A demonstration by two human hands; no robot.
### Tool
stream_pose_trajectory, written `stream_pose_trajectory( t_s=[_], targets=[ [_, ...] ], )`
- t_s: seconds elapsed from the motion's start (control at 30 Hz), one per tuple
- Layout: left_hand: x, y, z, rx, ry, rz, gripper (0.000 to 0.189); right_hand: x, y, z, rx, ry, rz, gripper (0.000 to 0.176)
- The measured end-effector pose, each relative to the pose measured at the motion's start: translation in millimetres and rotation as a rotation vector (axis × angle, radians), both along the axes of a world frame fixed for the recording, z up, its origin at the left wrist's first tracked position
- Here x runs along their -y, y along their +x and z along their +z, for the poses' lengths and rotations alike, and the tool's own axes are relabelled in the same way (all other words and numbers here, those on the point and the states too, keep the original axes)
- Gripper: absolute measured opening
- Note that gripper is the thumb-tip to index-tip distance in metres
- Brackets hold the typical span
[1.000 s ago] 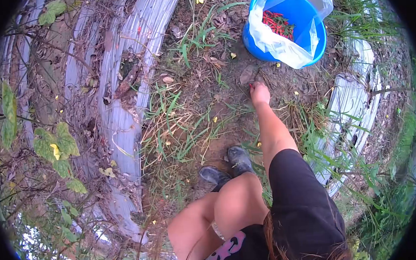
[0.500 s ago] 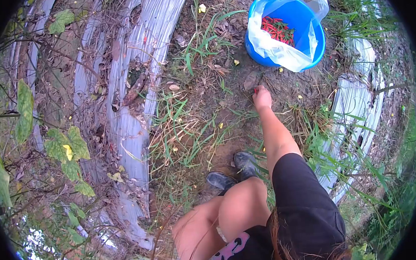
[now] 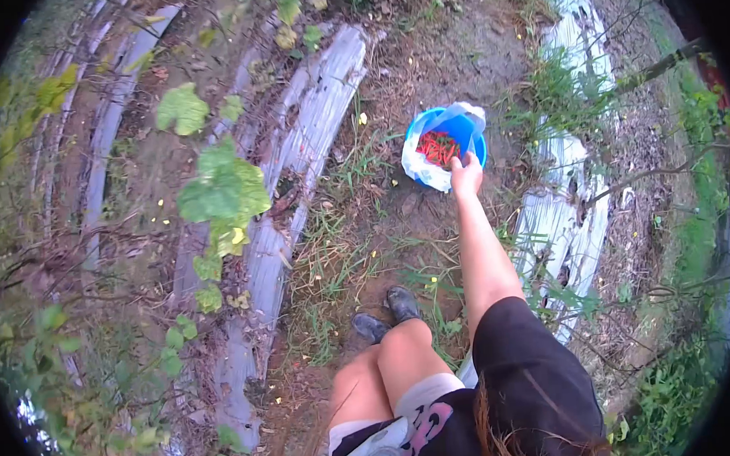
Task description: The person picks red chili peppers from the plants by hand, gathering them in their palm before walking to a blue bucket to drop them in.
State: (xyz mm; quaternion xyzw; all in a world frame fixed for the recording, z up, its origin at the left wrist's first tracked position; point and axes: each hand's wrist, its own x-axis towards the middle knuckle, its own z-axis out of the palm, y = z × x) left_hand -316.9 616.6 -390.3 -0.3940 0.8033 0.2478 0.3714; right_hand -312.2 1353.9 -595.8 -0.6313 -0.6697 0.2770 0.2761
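The dirt path (image 3: 447,64) runs away from you, past your fingers (image 3: 464,163) and well beyond them. Long strips of silver plastic sheeting (image 3: 317,122) lie along it on both sides. One strip is well out to the left of your fingertips and the other is closer on their right. A leafy vine (image 3: 221,191) hangs far to the left of your fingers, nearer to you than they are.

Your right arm (image 3: 484,254) is stretched out straight ahead from its black sleeve (image 3: 532,368).

The blue bucket (image 3: 459,126) stands on the path right at your fingertips, just ahead of them and slightly to their left. A clear plastic bag (image 3: 420,166) lines it and folds over the rim. The loose edge hangs down just left of your fingers.

Your two dark shoes (image 3: 403,302) are planted on the path well behind your fingers, back toward your body.

Your right hand (image 3: 466,176) is at the near rim of the bucket, touching the bag or just over it. The hand is too small here to tell whether the fingers are spread, curled or holding anything.

Red chillies (image 3: 437,148) lie heaped inside the bag, just left of and beyond your fingertips.
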Motion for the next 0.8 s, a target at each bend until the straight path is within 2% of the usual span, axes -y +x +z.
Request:
stream_pose_trajectory(
  t_s=[0.07, 0.13, 0.2, 0.23, 0.27, 0.3, 0.37, 0.47, 0.5, 0.53, 0.57, 0.6, 0.67, 0.7, 0.77, 0.8],
  targets=[
    [5.4, 22.5, 34.4, 0.026, 0.022, -0.017, 0.041, -3.6, 12.2, 39.2, -0.056, -0.117, -0.081, 0.037],
    [12.2, 52.1, 64.9, 0.063, 0.049, -0.055, 0.041, 12.9, 28.1, 74.7, -0.164, -0.001, -0.059, 0.030],
    [17.3, 89.8, 86.9, 0.100, 0.091, -0.111, 0.040, 36.3, 49.9, 86.6, -0.129, -0.196, 0.075, 0.034],
    [18.5, 112.6, 95.3, 0.113, 0.116, -0.146, 0.040, 44.6, 65.0, 49.4, -0.307, -0.240, 0.186, 0.033],
    [17.1, 135.7, 100.5, 0.125, 0.144, -0.189, 0.040, 69.0, 71.9, 59.7, -0.371, -0.215, 0.249, 0.026],
    [15.4, 157.3, 104.2, 0.126, 0.173, -0.231, 0.040, 93.5, 84.0, 97.5, -0.066, -0.229, 0.351, 0.020],
    [7.7, 194.1, 106.7, 0.108, 0.225, -0.296, 0.039, 131.9, 102.3, 103.1, -0.058, -0.321, 0.530, 0.017],
    [-7.0, 223.8, 101.7, 0.041, 0.289, -0.388, 0.039, 183.7, 116.6, 100.0, 0.152, -0.365, 0.811, 0.015],
    [-12.4, 227.5, 99.5, 0.015, 0.301, -0.428, 0.039, 194.9, 116.8, 94.5, 0.154, -0.489, 0.931, 0.016],
    [-17.2, 234.4, 96.0, -0.014, 0.306, -0.449, 0.038, 204.9, 111.6, 119.0, 0.248, -0.527, 1.112, 0.018],
    [-18.6, 237.9, 88.4, -0.047, 0.314, -0.474, 0.038, 209.3, 105.6, 110.7, 0.280, -0.594, 1.248, 0.019],
    [-21.6, 240.5, 86.0, -0.083, 0.318, -0.495, 0.038, 213.0, 90.4, 128.4, 0.369, -0.640, 1.340, 0.019],
    [-25.5, 247.2, 83.2, -0.164, 0.301, -0.539, 0.038, 221.5, 71.2, 185.7, 0.578, -0.727, 1.508, 0.018],
    [-25.5, 250.9, 82.1, -0.204, 0.286, -0.552, 0.038, 218.6, 58.6, 179.3, 0.607, -0.596, 1.613, 0.017],
    [-21.5, 257.8, 82.5, -0.276, 0.248, -0.487, 0.037, 204.9, 31.6, 122.5, 0.647, -0.331, 1.801, 0.015],
    [-17.7, 262.4, 82.9, -0.297, 0.236, -0.382, 0.037, 209.8, 19.4, 142.7, 0.621, -0.408, 1.741, 0.015]
  ],
)
